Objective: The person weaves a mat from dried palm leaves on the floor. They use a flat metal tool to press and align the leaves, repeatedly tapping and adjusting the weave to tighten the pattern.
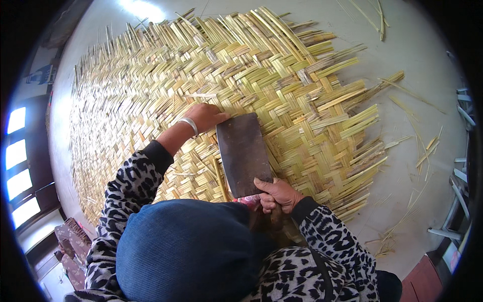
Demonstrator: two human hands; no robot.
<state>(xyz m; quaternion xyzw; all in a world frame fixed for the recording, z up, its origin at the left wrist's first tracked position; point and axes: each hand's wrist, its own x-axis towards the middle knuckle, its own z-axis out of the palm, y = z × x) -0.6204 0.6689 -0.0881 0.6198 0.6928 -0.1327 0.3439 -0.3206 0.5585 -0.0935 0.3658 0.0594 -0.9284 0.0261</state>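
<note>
Between left hand (205,118), its hold unclear, and gripping right hand (279,195) lies a dark blade (242,153).

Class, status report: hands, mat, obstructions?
Right hand grips blade, near end; left hand at far corner. Woven mat beneath, edges ragged. Blue cap hides some mat.

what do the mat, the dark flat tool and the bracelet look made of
Mat: apparently split reed or cane, dry with slight gloss; flat yellow-green strips interlace, with loose ends at the edge.
Dark flat tool, held in the right hand: probably iron or steel, dull; the mottled brown-grey face suggests it.
Bracelet: likely silver-coloured metal, smooth, judging by its pale shine.
</note>
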